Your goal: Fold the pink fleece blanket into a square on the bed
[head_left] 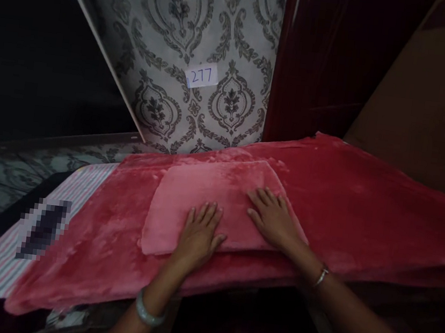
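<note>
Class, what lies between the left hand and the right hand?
In the head view, only a bare stretch of pink cloth lies between the left hand and right hand.

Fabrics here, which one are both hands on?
The pale pink cloth, under the left hand and right hand. The larger, deeper red blanket lies beneath it; the striped cloth shows at the left, untouched.

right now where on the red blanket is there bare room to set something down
The widest free patch is the red blanket right of the folded pink cloth, with the dark red panel behind. A smaller one lies left, between that cloth and the striped fabric. It is crowded on the pink cloth, where the left hand and right hand lie flat.
</note>
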`<state>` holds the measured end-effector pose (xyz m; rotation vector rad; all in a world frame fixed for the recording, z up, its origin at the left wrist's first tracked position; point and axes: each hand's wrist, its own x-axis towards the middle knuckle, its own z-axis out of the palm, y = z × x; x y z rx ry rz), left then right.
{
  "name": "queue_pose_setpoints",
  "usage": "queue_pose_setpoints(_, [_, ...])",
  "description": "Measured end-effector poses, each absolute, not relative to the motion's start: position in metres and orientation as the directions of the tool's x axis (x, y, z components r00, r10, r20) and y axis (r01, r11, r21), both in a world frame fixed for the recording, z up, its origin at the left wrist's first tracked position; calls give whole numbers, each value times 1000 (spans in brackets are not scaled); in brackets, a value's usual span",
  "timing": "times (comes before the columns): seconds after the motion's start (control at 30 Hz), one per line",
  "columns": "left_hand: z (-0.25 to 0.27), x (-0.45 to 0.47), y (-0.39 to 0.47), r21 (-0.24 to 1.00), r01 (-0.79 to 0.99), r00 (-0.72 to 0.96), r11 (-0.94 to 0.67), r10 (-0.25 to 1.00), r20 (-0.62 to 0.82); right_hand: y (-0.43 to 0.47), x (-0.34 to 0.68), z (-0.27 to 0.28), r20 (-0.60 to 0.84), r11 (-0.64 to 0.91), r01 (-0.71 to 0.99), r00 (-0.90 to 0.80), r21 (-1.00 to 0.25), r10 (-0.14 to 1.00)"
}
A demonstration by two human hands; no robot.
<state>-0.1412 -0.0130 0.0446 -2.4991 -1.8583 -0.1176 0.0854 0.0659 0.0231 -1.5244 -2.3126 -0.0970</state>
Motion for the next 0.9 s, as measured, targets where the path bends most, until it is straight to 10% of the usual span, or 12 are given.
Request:
queue_pose_setpoints(0.5, [42, -268, -46, -20, 1000, 6, -2, 980, 199, 64, 87, 14, 309, 424, 870, -342, -253, 887])
queue_pose_setpoints(0.7, [99, -210, 28, 143, 964, 175, -222, 943, 283, 129, 92, 55, 461, 520, 778, -339, -352, 820])
queue_pose_setpoints(0.9, [120, -109, 135, 129, 951, 274, -281, 959, 65, 191, 56, 93, 318, 315, 898, -215, -308, 923])
